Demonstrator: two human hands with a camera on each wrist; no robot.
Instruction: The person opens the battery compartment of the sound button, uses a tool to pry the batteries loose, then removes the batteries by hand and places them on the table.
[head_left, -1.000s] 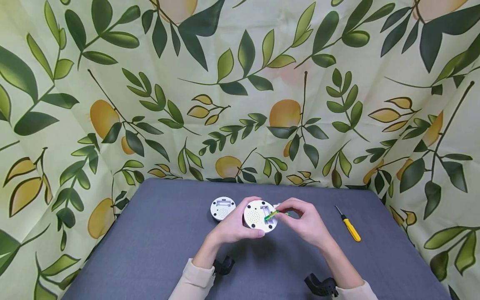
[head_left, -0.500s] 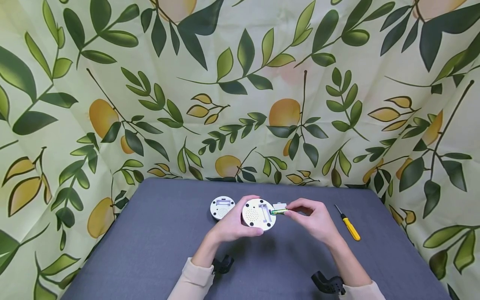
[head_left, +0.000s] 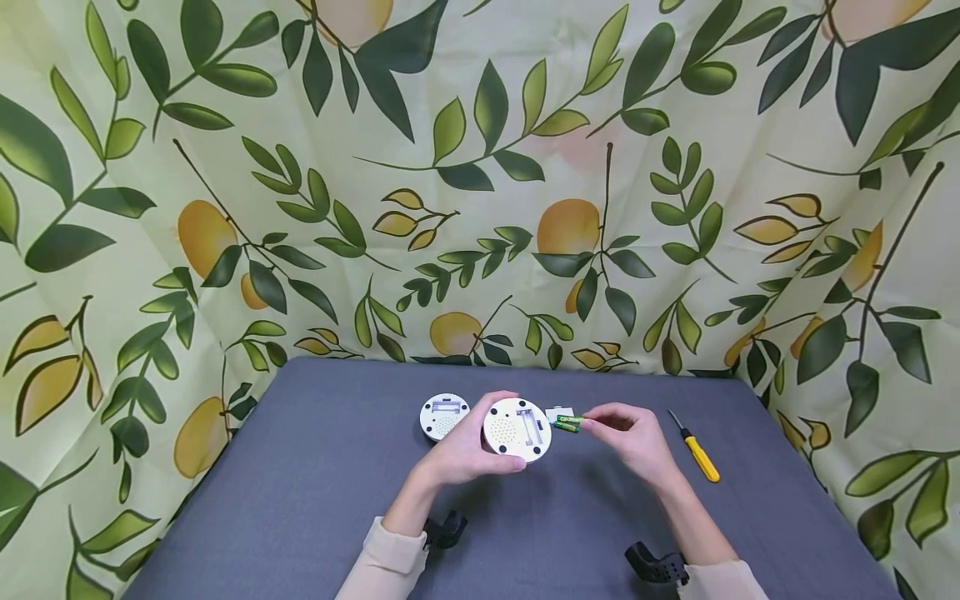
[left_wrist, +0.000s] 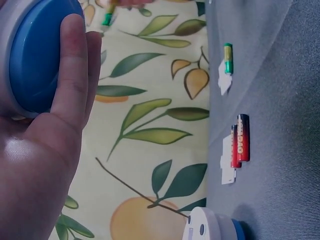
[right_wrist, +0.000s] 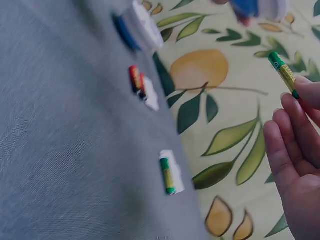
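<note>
My left hand grips a round white device with a blue side, its back turned up toward the head camera. The battery compartment in that back is uncovered, and no battery shows in it. To its right, my right hand pinches one end of a green-and-yellow battery between thumb and fingers, raised above the table. A second green battery lies on the table beside a small white cover, below the held one.
Another white round device with a blue edge stands on the grey table, left of my left hand. Red-and-black batteries lie by another white cover. A yellow-handled screwdriver lies at the right. Patterned cloth hangs behind.
My right hand has drawn the green battery away from the compartment and moved right with it, over the other green battery. My left hand and its device have barely moved.
</note>
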